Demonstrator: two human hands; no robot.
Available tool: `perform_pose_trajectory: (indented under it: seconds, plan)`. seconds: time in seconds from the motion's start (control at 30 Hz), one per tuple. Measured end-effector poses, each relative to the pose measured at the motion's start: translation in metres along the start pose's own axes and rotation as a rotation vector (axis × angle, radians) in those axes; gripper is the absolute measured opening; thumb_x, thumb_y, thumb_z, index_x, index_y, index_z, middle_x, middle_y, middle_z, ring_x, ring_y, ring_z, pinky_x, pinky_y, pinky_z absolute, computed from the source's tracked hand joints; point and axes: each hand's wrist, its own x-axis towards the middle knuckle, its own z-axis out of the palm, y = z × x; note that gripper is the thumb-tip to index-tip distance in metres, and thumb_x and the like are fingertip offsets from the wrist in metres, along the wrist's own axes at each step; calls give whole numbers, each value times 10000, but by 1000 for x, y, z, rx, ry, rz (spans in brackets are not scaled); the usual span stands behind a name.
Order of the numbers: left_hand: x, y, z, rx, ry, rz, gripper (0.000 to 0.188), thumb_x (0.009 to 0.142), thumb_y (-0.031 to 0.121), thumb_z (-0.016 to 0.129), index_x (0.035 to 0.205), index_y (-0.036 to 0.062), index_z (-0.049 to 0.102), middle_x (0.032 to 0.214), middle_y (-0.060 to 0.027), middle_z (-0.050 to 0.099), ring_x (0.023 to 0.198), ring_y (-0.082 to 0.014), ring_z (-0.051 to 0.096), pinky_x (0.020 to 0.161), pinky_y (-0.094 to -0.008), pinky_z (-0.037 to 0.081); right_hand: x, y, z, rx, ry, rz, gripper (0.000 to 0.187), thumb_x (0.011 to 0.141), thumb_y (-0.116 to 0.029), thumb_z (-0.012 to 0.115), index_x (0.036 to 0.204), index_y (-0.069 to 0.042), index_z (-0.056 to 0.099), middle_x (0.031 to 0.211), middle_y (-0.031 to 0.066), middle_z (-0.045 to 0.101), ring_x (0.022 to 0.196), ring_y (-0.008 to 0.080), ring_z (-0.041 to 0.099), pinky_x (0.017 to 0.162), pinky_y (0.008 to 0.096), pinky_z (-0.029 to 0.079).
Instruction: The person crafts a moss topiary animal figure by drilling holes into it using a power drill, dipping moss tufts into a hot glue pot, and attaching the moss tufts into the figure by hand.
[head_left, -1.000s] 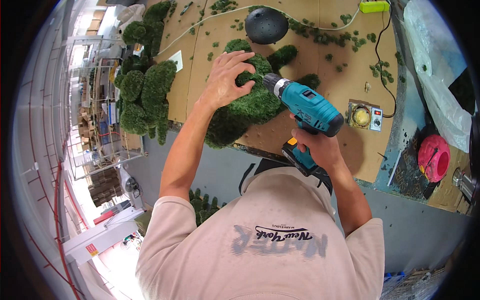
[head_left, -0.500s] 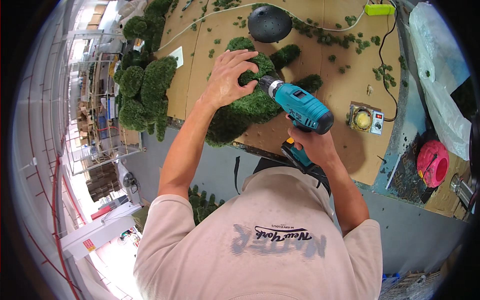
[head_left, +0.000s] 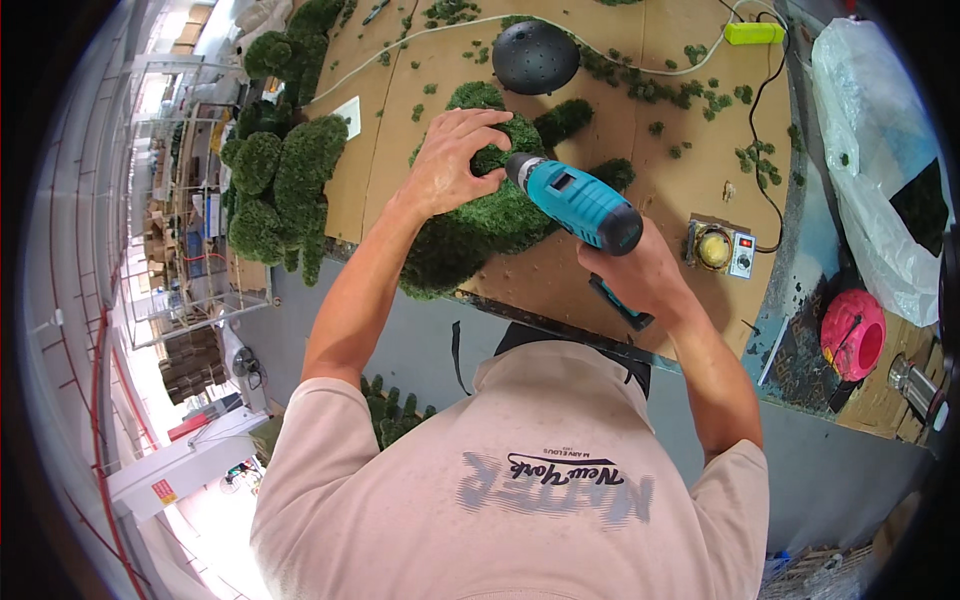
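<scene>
My right hand [head_left: 645,265] is wrapped around the handle of a teal cordless drill [head_left: 585,205]. The drill's chuck points left and meets the rounded top part of a green artificial-grass figure [head_left: 500,215], close to my left thumb. Whatever sits in the chuck is hidden. Curved over that rounded part, my left hand [head_left: 455,165] grips it from the left, thumb below and fingers above. The figure lies at the table's near edge, with stubby green limbs [head_left: 565,122] sticking out to the right.
A black perforated dome [head_left: 536,57] stands beyond the figure. Green tufts lie scattered over the cardboard-covered table [head_left: 690,200]. More grass figures [head_left: 300,175] stand at the left. A small pot with a control box [head_left: 715,248], a cable, a pink roll [head_left: 853,335] and plastic sheeting [head_left: 860,150] are rightward.
The drill has swung, its rear end dropping left and nearer me, and its handle now shows less. My right hand has turned with it. My left hand keeps its grip on the figure.
</scene>
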Motion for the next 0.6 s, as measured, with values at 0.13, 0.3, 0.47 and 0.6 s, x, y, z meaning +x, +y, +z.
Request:
perform_pose_trajectory:
  seconds: [0.13,0.3,0.47,0.6]
  plan:
    - [2,-2,0,-8,-3,-2,406,702,115,780,1087,153,657,1464,-27,616,1382,-315,519,1169,-488,371,7,-19,-9,-150,-44,-55,240,850,-161,697,1038,-19,648,954,213,723,930,456,670,810,503,526]
    - [4,-2,-1,-28,0,-10,422,701,103,782,1103,136,657,1466,-35,620,1378,-315,526,1171,-487,374,11,-19,-2,-205,-14,-68,239,848,-182,677,1038,-39,658,963,215,726,949,456,674,816,521,532]
    - [3,0,-1,-8,-9,-11,446,694,117,801,1112,134,646,1467,-35,614,1374,-321,519,1170,-492,367,9,-22,-2,-230,-24,-42,242,842,-198,671,1026,-41,659,965,215,730,948,456,674,816,527,539]
    - [3,2,-2,-16,-21,-20,475,693,143,817,1130,133,632,1473,-35,604,1377,-326,507,1169,-495,356,9,-16,2,-191,-27,6,236,836,-188,654,1016,-35,660,962,219,729,948,455,675,809,526,534]
